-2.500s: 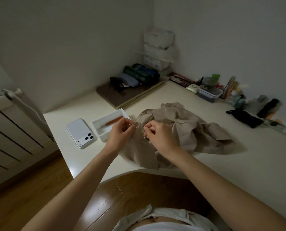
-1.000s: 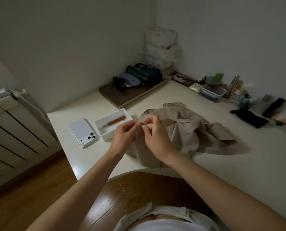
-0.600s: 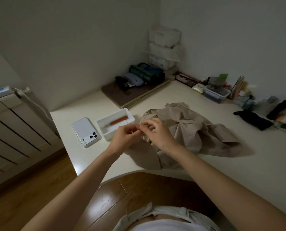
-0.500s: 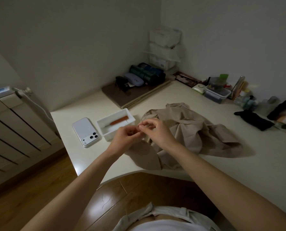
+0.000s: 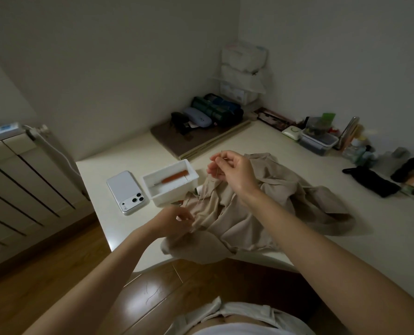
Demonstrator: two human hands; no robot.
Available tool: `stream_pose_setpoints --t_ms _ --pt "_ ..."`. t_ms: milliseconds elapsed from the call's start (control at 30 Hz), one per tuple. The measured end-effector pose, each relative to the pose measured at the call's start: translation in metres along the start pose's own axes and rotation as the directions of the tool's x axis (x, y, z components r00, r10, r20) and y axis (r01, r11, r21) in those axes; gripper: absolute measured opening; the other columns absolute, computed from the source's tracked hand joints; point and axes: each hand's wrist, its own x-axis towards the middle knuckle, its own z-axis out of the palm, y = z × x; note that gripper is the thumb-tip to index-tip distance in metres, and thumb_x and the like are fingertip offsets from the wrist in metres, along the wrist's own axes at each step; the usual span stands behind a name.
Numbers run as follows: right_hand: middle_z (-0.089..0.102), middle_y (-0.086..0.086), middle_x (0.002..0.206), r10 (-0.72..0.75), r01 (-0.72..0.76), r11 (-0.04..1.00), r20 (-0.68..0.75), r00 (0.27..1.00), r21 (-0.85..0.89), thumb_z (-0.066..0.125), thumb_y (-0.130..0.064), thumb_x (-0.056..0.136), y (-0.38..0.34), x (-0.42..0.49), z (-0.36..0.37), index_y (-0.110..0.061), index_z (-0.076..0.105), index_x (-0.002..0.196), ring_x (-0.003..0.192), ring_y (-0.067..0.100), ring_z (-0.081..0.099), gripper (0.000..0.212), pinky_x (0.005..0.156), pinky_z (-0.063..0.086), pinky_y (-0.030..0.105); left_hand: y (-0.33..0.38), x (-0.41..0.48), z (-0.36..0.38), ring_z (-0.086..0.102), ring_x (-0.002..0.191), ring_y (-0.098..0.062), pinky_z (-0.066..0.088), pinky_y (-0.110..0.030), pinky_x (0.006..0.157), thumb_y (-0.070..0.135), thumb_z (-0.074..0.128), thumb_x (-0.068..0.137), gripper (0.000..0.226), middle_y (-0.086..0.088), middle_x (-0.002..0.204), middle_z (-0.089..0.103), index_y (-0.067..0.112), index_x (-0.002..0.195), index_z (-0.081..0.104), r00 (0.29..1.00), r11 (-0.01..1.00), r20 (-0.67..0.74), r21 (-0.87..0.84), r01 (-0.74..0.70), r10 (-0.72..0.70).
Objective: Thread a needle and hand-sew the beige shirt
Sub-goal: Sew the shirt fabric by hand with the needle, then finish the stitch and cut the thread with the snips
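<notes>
From the head view, the beige shirt (image 5: 268, 209) lies crumpled on the counter (image 5: 382, 238), its near hem spilling over the counter's edge towards the person. The right hand (image 5: 235, 172) is lifted above the shirt's ten o'clock corner, thumb and forefinger closed in a fine grip on the needle (image 5: 219, 165), which stands nearly upright with one end poking above the fingertips. The left hand (image 5: 174, 220) sits low at the shirt's eight o'clock edge, fingers curled in a pinching grip on the fabric there. I cannot tell whether it also holds a thread, which is too fine to trace in this dim light.

At ten o'clock from the shirt, a white tray (image 5: 154, 189) touches the cloth and holds an orange-handled tool (image 5: 174, 176). A phone (image 5: 127, 191) lies just beside the tray, further towards nine o'clock.

It looks to me like a stitch being drawn up. The risks from here:

- **Thread pulling out.** A hard tug with the raised hand could drag the thread out of the eye, or pucker the cloth if the lower grip slackens.
- **Pricked finger.** The poor light makes this likely, since the point is hard to see against the skin.
- **Shirt sliding off.** The overhanging hem could pull the shirt off the counter if the left hand lets go.
</notes>
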Motion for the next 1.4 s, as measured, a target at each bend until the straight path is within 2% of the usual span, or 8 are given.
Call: stream_pose_setpoints --t_ms 133,233,467,700,1000,1100,1300,1400 --pt "0.065 0.005 0.076 -0.023 0.023 1.0 0.0 1.0 -0.006 0.047 -0.004 0.097 -0.002 0.009 0.003 -0.013 0.06 0.084 0.076 0.016 0.065 0.021 0.078 0.057 0.028 0.033 -0.009 -0.019 0.058 0.11 -0.008 0.043 -0.024 0.099 0.019 0.052 0.096 0.03 0.007 0.118 0.063 0.02 0.125 0.057 0.974 0.835 0.162 -0.548 -0.046 0.159" --pt "0.061 0.002 0.073 -0.045 0.037 0.994 -0.081 0.996 -0.106 0.044 -0.005 0.099 0.003 0.017 0.0 -0.008 0.06 0.089 0.072 0.012 0.062 0.018 0.072 0.055 0.021 0.054 -0.018 -0.03 0.055 0.065 -0.007 0.046 -0.018 0.064 0.02 0.045 0.095 0.026 0.004 0.07 0.059 0.01 0.109 0.064 0.967 0.644 0.126 -0.763 -0.048 0.222" --pt "0.054 -0.001 0.07 0.052 -0.11 0.946 -0.192 0.98 -0.305 0.04 -0.006 0.1 0.043 0.028 -0.019 -0.003 0.059 0.094 0.063 0.006 0.049 0.02 0.053 0.043 0.007 0.045 -0.022 -0.061 0.017 0.051 -0.009 0.014 -0.022 0.048 0.03 0.045 0.09 0.029 0.004 0.059 0.024 0.011 0.085 0.066 0.969 0.463 -0.176 -0.854 -0.237 0.171" --pt "0.055 -0.003 0.067 0.138 -0.239 0.879 -0.259 0.956 -0.413 0.04 -0.004 0.099 0.079 0.032 -0.037 -0.006 0.062 0.088 0.075 0.018 0.054 0.024 0.076 0.044 0.031 0.024 -0.026 -0.074 0.019 0.045 -0.006 0.016 -0.018 0.043 0.029 0.048 0.098 0.034 0.006 0.052 0.025 0.015 0.074 0.067 0.944 0.441 -0.326 -0.841 -0.314 0.051" --pt "0.062 0.003 0.075 0.108 -0.153 0.949 -0.173 0.979 -0.276 0.042 -0.009 0.1 0.064 0.035 -0.014 -0.004 0.059 0.094 0.067 0.011 0.06 0.018 0.058 0.051 0.01 -0.019 -0.001 -0.065 0.053 0.09 -0.021 0.043 -0.028 0.08 0.021 0.049 0.098 0.02 -0.012 0.114 0.059 0.012 0.111 0.061 0.923 0.964 -0.315 -0.217 0.156 -0.221" --pt "0.066 0.006 0.083 0.065 -0.091 0.964 -0.114 0.991 -0.25 0.044 -0.011 0.099 0.052 0.041 0.003 -0.009 0.058 0.092 0.075 0.016 0.067 0.016 0.069 0.056 0.023 -0.014 -0.001 -0.06 0.049 0.1 -0.022 0.044 -0.03 0.089 0.009 0.054 0.093 0.023 -0.012 0.119 0.048 0.008 0.117 0.053 0.88 1.0 -0.474 -0.007 0.023 -0.024" --pt "0.068 0.009 0.083 0.062 -0.061 0.978 -0.001 0.998 -0.199 0.045 -0.011 0.099 0.019 0.063 0.028 -0.01 0.058 0.087 0.072 0.016 0.068 0.018 0.066 0.056 0.023 0.031 0.0 -0.064 0.058 0.1 -0.019 0.048 -0.028 0.084 -0.01 0.054 0.084 0.035 -0.005 0.114 0.061 0.011 0.11 0.065 0.644 0.687 -0.258 0.394 -0.61 0.72" --pt "0.068 0.005 0.08 0.06 -0.061 0.977 -0.007 0.998 -0.206 0.044 -0.011 0.1 0.007 0.076 0.034 -0.008 0.058 0.091 0.072 0.015 0.068 0.018 0.071 0.057 0.027 0.029 0.02 -0.051 0.036 0.137 -0.021 0.018 -0.026 0.114 0.006 0.047 0.096 0.044 -0.007 0.146 0.044 0.012 0.14 0.044 0.693 0.522 0.144 0.557 -0.646 0.706"
